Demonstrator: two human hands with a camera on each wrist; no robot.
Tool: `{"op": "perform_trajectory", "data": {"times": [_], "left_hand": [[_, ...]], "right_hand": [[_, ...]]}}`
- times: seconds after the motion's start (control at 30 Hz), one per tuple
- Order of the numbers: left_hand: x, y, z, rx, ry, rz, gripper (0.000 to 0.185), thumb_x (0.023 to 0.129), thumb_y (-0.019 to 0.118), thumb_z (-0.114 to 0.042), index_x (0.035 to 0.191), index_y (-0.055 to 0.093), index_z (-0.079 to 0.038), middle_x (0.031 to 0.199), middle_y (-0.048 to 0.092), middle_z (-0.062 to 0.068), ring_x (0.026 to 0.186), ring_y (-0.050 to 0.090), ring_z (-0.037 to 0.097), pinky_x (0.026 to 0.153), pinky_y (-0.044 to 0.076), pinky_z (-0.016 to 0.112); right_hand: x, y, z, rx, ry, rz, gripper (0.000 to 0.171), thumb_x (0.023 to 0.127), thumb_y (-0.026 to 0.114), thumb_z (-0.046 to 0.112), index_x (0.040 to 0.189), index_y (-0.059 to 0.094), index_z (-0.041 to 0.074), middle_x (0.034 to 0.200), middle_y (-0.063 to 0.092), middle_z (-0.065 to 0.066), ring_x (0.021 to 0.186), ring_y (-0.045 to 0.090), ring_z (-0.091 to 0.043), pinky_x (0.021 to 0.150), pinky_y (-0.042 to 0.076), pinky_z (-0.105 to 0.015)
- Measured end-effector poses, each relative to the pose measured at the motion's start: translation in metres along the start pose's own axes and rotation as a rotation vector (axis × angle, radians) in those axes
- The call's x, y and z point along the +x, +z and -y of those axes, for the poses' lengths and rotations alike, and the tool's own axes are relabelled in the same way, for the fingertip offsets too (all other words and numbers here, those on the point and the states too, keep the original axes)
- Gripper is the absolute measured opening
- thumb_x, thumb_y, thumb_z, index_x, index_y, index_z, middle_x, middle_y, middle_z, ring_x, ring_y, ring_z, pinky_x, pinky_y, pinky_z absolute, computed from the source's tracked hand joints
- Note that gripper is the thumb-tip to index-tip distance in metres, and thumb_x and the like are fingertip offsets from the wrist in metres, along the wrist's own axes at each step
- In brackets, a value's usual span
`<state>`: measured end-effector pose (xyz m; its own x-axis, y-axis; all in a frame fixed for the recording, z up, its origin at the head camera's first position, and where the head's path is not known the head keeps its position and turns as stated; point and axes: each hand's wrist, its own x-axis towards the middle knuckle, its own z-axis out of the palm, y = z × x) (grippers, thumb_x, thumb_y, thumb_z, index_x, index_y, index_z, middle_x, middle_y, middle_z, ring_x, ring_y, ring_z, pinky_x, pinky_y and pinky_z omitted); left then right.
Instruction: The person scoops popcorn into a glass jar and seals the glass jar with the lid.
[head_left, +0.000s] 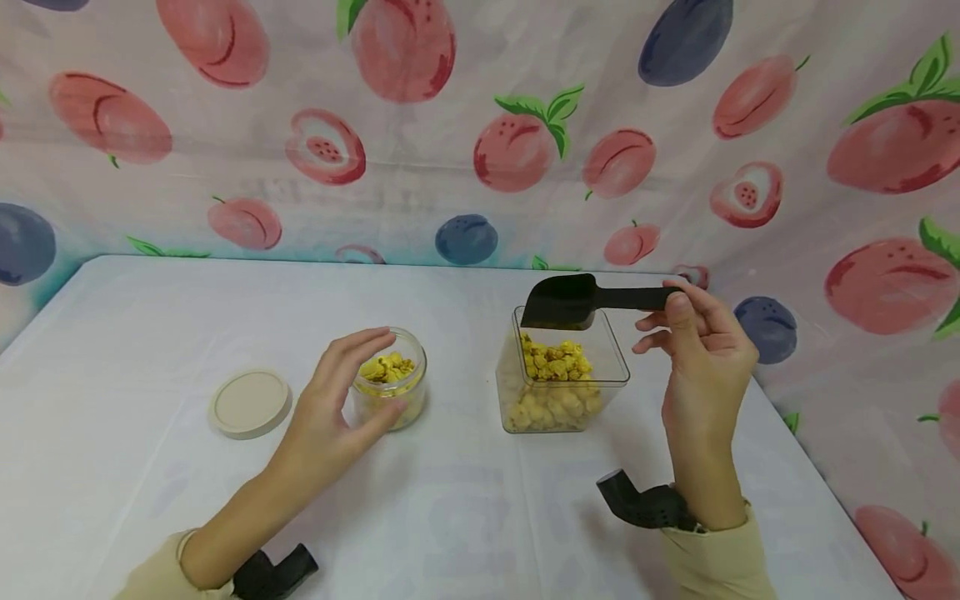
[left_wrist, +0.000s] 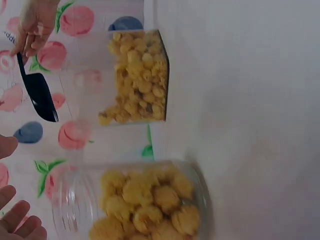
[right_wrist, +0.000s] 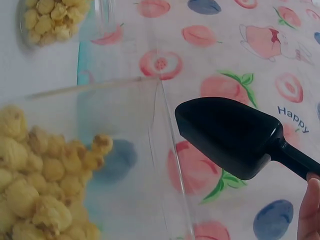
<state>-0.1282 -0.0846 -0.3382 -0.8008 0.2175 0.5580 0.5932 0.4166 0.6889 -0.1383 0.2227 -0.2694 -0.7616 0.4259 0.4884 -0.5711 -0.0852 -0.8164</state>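
Observation:
My right hand (head_left: 705, 350) pinches the handle of a black scoop (head_left: 562, 302) between thumb and fingers. The scoop is level, over the back rim of a clear square container (head_left: 611, 354); no popcorn shows on it. Yellow popcorn (right_wrist: 45, 175) fills the container's lower part. My left hand (head_left: 337, 408) is beside a round glass jar (head_left: 417, 392), its thumb and fingers spread around the near-left side. Popcorn (left_wrist: 150, 205) also lies in that jar. The left wrist view shows the left fingers (left_wrist: 22, 220) beyond the jar's mouth, with a gap between.
A cream round lid (head_left: 250, 403) lies flat on the white table (head_left: 450, 517), left of the jar. Behind the table hangs a fruit-print cloth (head_left: 420, 142), which also runs down the right side. Each wrist carries a black camera mount (head_left: 648, 502).

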Motion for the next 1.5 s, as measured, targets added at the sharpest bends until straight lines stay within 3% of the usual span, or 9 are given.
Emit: {"op": "perform_trajectory", "data": {"times": [0.1,0.3,0.6,0.87,1.1,1.27,1.4,1.5], "left_hand": [[0.005,0.010,-0.006,-0.021,0.010,0.032,0.067,0.077,0.074,-0.005,0.137,0.044,-0.017,0.138,0.042,0.000,0.128,0.039,0.015,0.107,0.032,0.017],[0.015,0.030,-0.017,-0.091,0.005,0.083,0.065,0.080,0.073,-0.012,0.137,0.044,-0.018,0.139,0.043,-0.002,0.129,0.039,0.014,0.107,0.038,0.040],[0.028,0.060,-0.025,-0.190,-0.025,0.156,0.058,0.084,0.069,-0.014,0.137,0.044,-0.014,0.137,0.045,0.000,0.129,0.042,0.016,0.108,0.038,0.040],[0.034,0.084,-0.027,-0.316,-0.131,0.233,0.058,0.086,0.067,-0.016,0.138,0.042,-0.010,0.139,0.042,0.005,0.126,0.044,0.022,0.104,0.043,0.039],[0.037,0.097,-0.026,-0.405,-0.234,0.248,0.065,0.084,0.068,-0.012,0.141,0.036,-0.010,0.141,0.037,0.010,0.125,0.044,0.026,0.101,0.045,0.040],[0.037,0.102,-0.024,-0.439,-0.270,0.260,0.065,0.084,0.068,-0.011,0.141,0.037,-0.009,0.141,0.037,0.011,0.123,0.045,0.029,0.098,0.048,0.038],[0.037,0.103,-0.022,-0.460,-0.294,0.271,0.064,0.084,0.068,-0.012,0.140,0.038,-0.009,0.140,0.038,0.010,0.122,0.046,0.028,0.095,0.050,0.035],[0.037,0.105,-0.021,-0.471,-0.305,0.279,0.063,0.085,0.067,-0.013,0.140,0.038,-0.010,0.139,0.039,0.009,0.121,0.046,0.027,0.093,0.051,0.032]], "right_hand": [[0.002,-0.003,0.000,-0.003,-0.030,-0.009,0.023,0.086,0.062,-0.001,0.106,0.062,-0.011,0.071,0.065,-0.009,0.062,0.062,-0.018,0.049,0.054,-0.021],[0.006,-0.009,-0.003,-0.112,-0.087,-0.033,0.022,0.084,0.066,0.001,0.104,0.065,-0.008,0.076,0.066,-0.008,0.064,0.061,-0.016,0.050,0.053,-0.018],[0.009,-0.013,-0.007,-0.471,-0.160,-0.018,0.024,0.085,0.067,0.009,0.106,0.067,-0.003,0.085,0.067,0.003,0.071,0.061,-0.008,0.055,0.052,-0.014],[0.008,-0.012,-0.010,-0.644,-0.270,0.002,0.022,0.084,0.068,0.009,0.104,0.069,-0.002,0.082,0.062,0.015,0.067,0.057,0.001,0.055,0.048,-0.008],[0.005,-0.006,-0.012,-0.804,-0.484,0.044,0.019,0.083,0.068,0.006,0.100,0.069,-0.001,0.080,0.066,-0.013,0.061,0.045,0.013,0.057,0.039,-0.002],[0.004,-0.004,-0.012,-0.861,-0.559,0.085,0.020,0.082,0.069,0.006,0.100,0.068,-0.002,0.081,0.066,-0.016,0.059,0.048,-0.001,0.063,0.037,-0.001],[0.003,-0.004,-0.014,-0.902,-0.579,0.127,0.020,0.082,0.068,0.006,0.100,0.067,-0.002,0.083,0.066,-0.016,0.062,0.053,-0.020,0.069,0.037,-0.001],[0.002,-0.005,-0.017,-0.931,-0.580,0.163,0.019,0.083,0.068,0.006,0.100,0.066,-0.003,0.084,0.066,-0.016,0.069,0.056,-0.024,0.071,0.038,-0.001]]}}
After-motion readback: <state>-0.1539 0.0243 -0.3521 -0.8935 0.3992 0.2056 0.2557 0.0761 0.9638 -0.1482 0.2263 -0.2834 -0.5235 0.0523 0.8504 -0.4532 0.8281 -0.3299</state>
